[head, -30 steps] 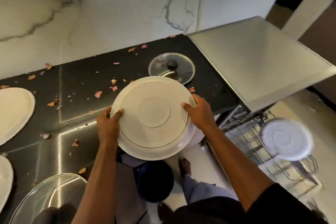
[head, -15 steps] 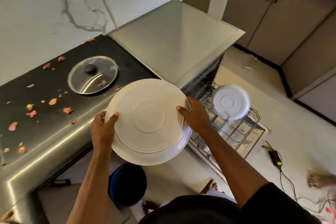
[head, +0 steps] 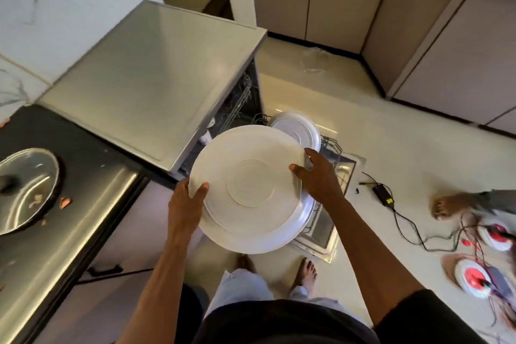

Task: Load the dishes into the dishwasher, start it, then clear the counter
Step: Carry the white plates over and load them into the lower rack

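Note:
I hold a stack of large white plates (head: 248, 190) upside down, above the open dishwasher's pulled-out lower rack (head: 332, 153). My left hand (head: 185, 204) grips the stack's left rim, thumb on top. My right hand (head: 318, 176) grips its right rim. Another white plate (head: 300, 127) stands on edge in the rack, partly hidden behind the stack. The dishwasher (head: 156, 75) has a flat steel top, and its door (head: 321, 234) lies open under the rack.
The dark counter (head: 83, 153) at left carries a glass pot lid (head: 25, 190) and scattered petals. On the floor at right lie a power adapter (head: 384, 195) with cables, red-and-white discs (head: 474, 276) and another person's foot (head: 446, 205). Grey cabinets (head: 418, 22) line the far wall.
I have turned right, carrying the plate stack from over the counter to above the dishwasher rack. Both hands keep their grip on the rims.

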